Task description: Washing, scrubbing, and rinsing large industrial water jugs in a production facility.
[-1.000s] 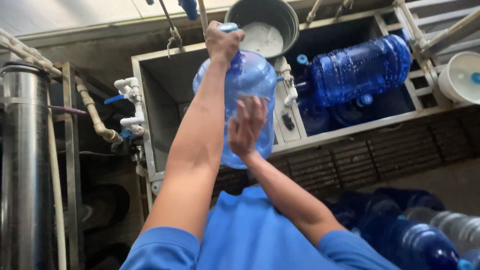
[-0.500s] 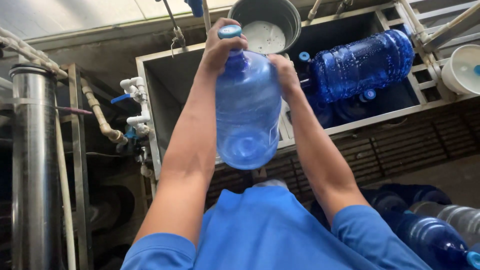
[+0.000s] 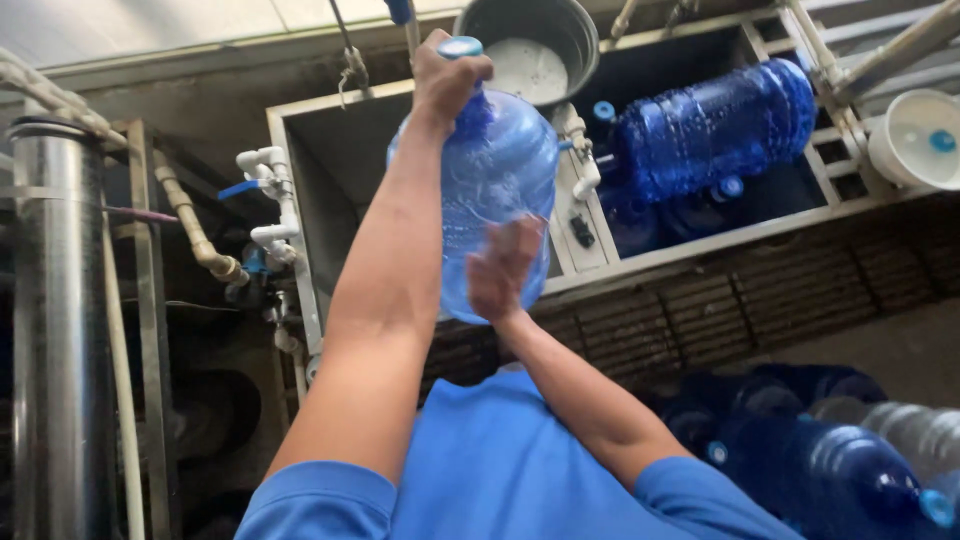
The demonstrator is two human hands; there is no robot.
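Gripping the neck of a big blue jug [image 3: 495,190], the left hand [image 3: 445,80] is closed tight at the far end. The jug's long axis runs far to near; the right hand [image 3: 503,268], open-palmed, presses its near base above the trough [image 3: 300,180].

We see no packages, labels, signs or screens anywhere, left or right, near or far.
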